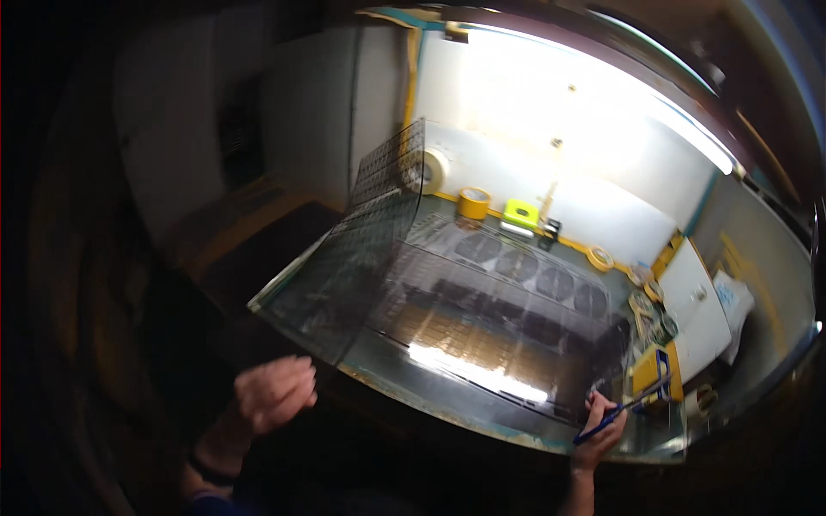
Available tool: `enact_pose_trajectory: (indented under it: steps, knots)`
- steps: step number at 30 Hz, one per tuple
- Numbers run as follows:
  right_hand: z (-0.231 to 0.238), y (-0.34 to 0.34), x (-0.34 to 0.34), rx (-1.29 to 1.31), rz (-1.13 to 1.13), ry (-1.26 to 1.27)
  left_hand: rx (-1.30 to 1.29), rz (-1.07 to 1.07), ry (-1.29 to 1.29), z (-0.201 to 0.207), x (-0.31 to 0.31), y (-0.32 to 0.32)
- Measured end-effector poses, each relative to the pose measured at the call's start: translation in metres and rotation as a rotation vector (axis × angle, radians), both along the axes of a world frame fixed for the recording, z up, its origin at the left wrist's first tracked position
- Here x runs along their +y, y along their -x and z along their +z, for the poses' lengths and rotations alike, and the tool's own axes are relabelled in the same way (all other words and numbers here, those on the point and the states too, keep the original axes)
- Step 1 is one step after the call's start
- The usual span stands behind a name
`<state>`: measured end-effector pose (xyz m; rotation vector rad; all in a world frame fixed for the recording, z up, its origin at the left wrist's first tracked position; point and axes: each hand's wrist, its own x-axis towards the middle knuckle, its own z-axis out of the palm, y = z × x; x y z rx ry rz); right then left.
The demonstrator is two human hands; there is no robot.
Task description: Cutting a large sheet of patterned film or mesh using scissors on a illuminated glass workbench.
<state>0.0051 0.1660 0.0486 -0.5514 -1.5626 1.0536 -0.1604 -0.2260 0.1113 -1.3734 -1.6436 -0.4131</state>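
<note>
A: Where is the film (pixel 490 305) lying?

B: It's lying flat over the middle of the worktop (pixel 396 365), with a row of dark ovals running nearer the far edge. A gridded sheet (pixel 374 206) is curling up along the left edge.

A: What is the right hand (pixel 600 440) doing?

B: Its grip is closing firmly around a blue-handled tool (pixel 632 402) over the near right corner. The tip is pointing toward a yellow block (pixel 651 370) by the right edge. Blur is keeping me from telling which kind of tool it is.

A: And the left hand (pixel 277 396)?

B: It's hovering just off the near edge, toward the left corner, apart from the gridded sheet. The fingers are bunching inward; I can't tell whether that grip is pinching anything.

A: How should the person be handling this well?

B: In my judgement, they should be keeping the tool's tip raised off the film, since any scrape would be marring the pattern. The left fingers should be taking only the sheet's border, supporting the curl so it isn't creasing. A bright reflection (pixel 473 374) is glaring near the near edge, so they should be checking fine lines from another angle.
</note>
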Motion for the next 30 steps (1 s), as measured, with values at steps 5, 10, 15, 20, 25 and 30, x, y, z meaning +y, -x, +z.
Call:
enact_pose_trajectory:
  steps: [5, 10, 15, 20, 25, 30]
  knots:
    - [0.007, -0.007, 0.004, 0.054, 0.035, -0.01, -0.061, 0.247, 0.17, -0.029, -0.055, -0.043]
    - [0.001, -0.018, 0.022, 0.096, 0.015, 0.111, -0.098, 0.542, 0.113, -0.053, -0.116, -0.03]
    - [-0.018, -0.021, 0.033, -0.051, -0.019, 0.048, -0.209, 0.745, -0.077, -0.081, -0.14, 0.022]
    - [-0.024, -0.016, 0.033, -0.015, -0.043, 0.053, -0.183, 0.77, -0.17, -0.07, -0.125, 0.061]
    - [-0.018, -0.016, 0.026, -0.076, -0.043, 0.038, -0.226, 0.857, -0.14, -0.058, -0.102, 0.073]
    - [-0.009, -0.015, 0.018, -0.172, -0.058, -0.044, -0.46, 1.004, -0.002, -0.047, -0.086, 0.062]
